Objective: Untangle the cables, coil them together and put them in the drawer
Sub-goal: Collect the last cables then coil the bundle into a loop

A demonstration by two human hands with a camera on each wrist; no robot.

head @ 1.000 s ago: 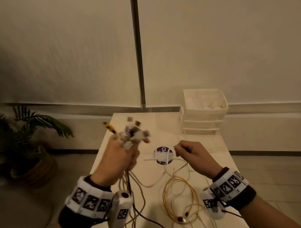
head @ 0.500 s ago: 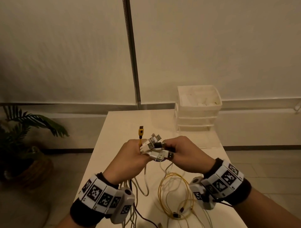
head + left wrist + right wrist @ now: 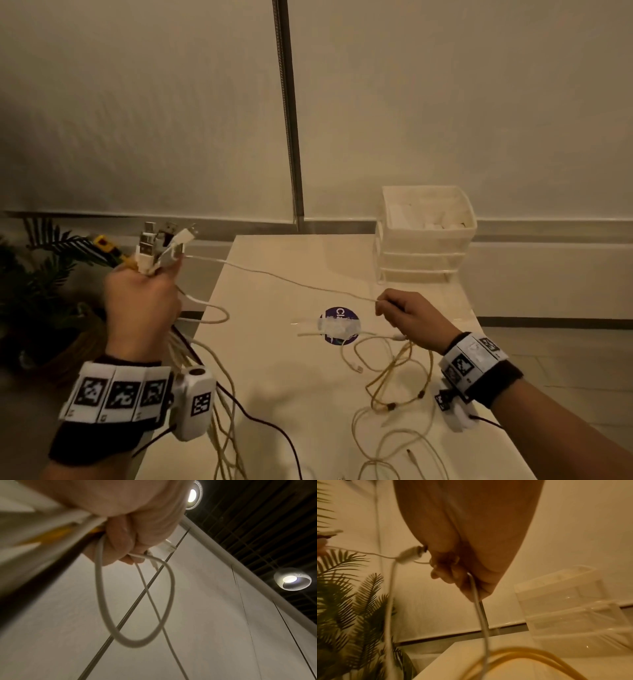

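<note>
My left hand (image 3: 144,301) is raised off the table's left edge and grips a bundle of cable ends (image 3: 161,246), white USB plugs and one yellow plug sticking up from the fist (image 3: 137,520). A thin white cable (image 3: 281,279) runs taut from that bundle to my right hand (image 3: 407,311), which pinches it above the table (image 3: 453,572). Loose yellow and white cables (image 3: 400,377) lie tangled on the table below my right hand. More cable lengths hang from my left fist past the wrist. The white stacked drawer unit (image 3: 424,233) stands at the table's far right.
The white table (image 3: 281,394) carries a round purple sticker (image 3: 339,325) with tape at its middle. A potted palm (image 3: 37,274) stands on the floor to the left. A vertical metal pole (image 3: 289,113) rises behind the table against the pale wall.
My hands were together at the plug bundle; now the left has swung up and left with the bundle, and the right has moved right, drawing one white cable taut between them.
</note>
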